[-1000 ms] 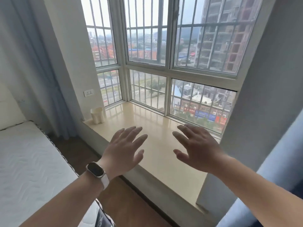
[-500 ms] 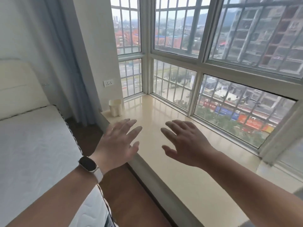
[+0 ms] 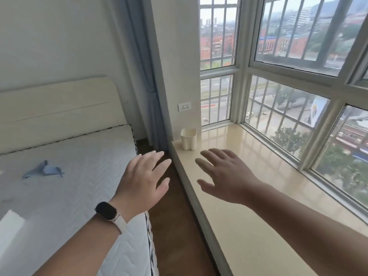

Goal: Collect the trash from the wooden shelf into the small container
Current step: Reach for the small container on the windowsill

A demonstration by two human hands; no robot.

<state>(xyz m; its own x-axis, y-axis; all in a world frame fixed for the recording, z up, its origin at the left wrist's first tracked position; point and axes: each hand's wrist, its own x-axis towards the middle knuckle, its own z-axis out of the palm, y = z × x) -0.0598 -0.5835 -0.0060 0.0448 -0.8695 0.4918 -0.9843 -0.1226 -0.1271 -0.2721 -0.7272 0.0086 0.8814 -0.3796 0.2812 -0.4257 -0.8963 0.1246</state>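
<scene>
Beyond both empty hands (image 3: 143, 180), small container (image 3: 188, 138).

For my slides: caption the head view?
Both open hands, left hand and right hand, hover near a small container on the window ledge.

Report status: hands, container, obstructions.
Left hand and right hand open, empty, held in the air. Small cream plastic container upright on the beige window ledge, untouched. No trash visible; path clear.

Bedroom corner with a barred bay window

A bare white mattress (image 3: 59, 176) and cream headboard (image 3: 59, 104) meet a white wall; blue curtain (image 3: 143, 66), brown wood floor (image 3: 175, 226), glossy beige sill (image 3: 258, 196), grey daylight through barred windows (image 3: 288, 76).
</scene>
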